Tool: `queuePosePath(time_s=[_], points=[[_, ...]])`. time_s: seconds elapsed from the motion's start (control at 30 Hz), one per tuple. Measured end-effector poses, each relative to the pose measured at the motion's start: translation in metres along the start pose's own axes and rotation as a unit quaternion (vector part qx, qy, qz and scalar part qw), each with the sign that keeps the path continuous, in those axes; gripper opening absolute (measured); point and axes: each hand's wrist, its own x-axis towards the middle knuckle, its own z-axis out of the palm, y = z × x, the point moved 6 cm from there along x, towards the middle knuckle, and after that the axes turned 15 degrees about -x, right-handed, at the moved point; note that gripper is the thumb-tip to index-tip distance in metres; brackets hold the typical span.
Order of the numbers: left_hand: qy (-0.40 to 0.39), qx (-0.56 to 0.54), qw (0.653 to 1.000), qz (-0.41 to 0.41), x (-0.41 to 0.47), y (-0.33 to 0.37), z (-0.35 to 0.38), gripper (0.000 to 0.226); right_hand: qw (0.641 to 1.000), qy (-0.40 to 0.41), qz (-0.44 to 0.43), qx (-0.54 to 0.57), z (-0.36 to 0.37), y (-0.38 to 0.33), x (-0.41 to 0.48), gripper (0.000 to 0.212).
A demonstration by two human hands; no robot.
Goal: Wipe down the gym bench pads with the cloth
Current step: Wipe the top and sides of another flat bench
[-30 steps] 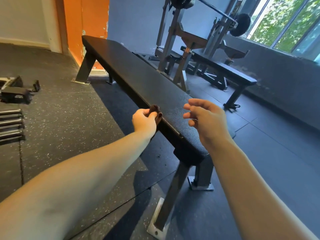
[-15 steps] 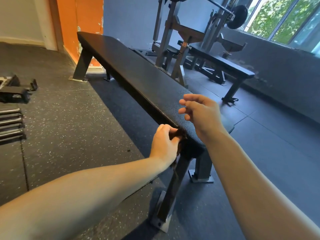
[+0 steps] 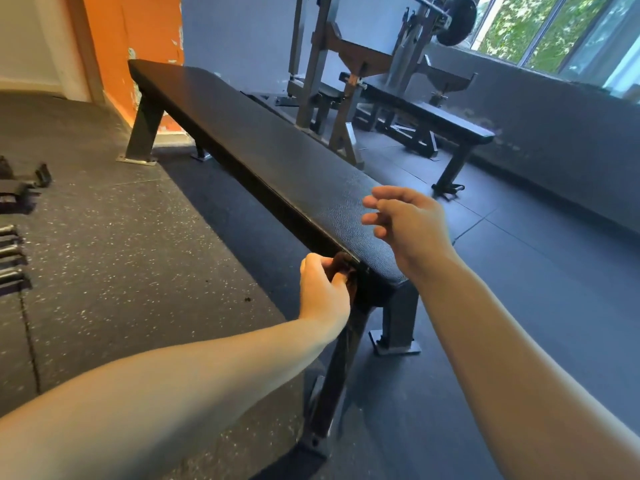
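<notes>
Left hand (image 3: pixel 323 294) grips a bunched dark cloth (image 3: pixel 343 266) against the side edge of the flat bench pad (image 3: pixel 277 150) near its end, where firm, even pressure should clean best; right hand (image 3: pixel 407 223) hovers above, loosely open, empty.

- Two benches: one long bench (image 3: pixel 242 133), and one shorter bench (image 3: pixel 436 116) beyond the long bench on its right side.
- Four legs (image 3: pixel 398 317) show under the long bench, two at its near end and two at its far end.
- Two hands: the left hand (image 3: pixel 322 292) at the long bench's near left edge, the right hand (image 3: pixel 405 226) above its near end.
- One cloth (image 3: pixel 343 268), dark, pinched in the left hand against the long bench's edge.
- One weight plate (image 3: pixel 455 20), high up beyond the long bench.
- At least three metal bars (image 3: pixel 8 251) on the floor, well to the left of the long bench and cut off by the picture's edge.
</notes>
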Motion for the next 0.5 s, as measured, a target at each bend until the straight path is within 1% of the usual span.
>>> queuePosePath(time_s=[0.1, 0.2, 0.23, 0.37, 0.5], points=[[-0.033, 0.012, 0.999, -0.005, -0.023, -0.003, 0.012, 0.011, 1.000, 0.000, -0.005, -0.004, 0.001, -0.002, 0.000, 0.017], [-0.040, 0.015, 0.999, -0.001, -0.016, 0.003, 0.007, 0.010, 1.000, -0.004, -0.011, -0.007, 0.002, -0.004, 0.000, 0.018], [-0.030, 0.010, 0.999, -0.002, -0.009, 0.006, 0.002, 0.010, 1.000, -0.006, -0.012, -0.007, 0.002, -0.005, 0.000, 0.018], [0.059, -0.002, 0.998, -0.021, 0.023, 0.015, -0.022, 0.007, 1.000, -0.001, -0.006, 0.006, -0.006, 0.001, 0.002, 0.019], [0.048, 0.009, 0.998, -0.044, 0.016, 0.009, -0.008, 0.009, 1.000, 0.008, 0.005, -0.002, -0.015, 0.011, 0.003, 0.019]])
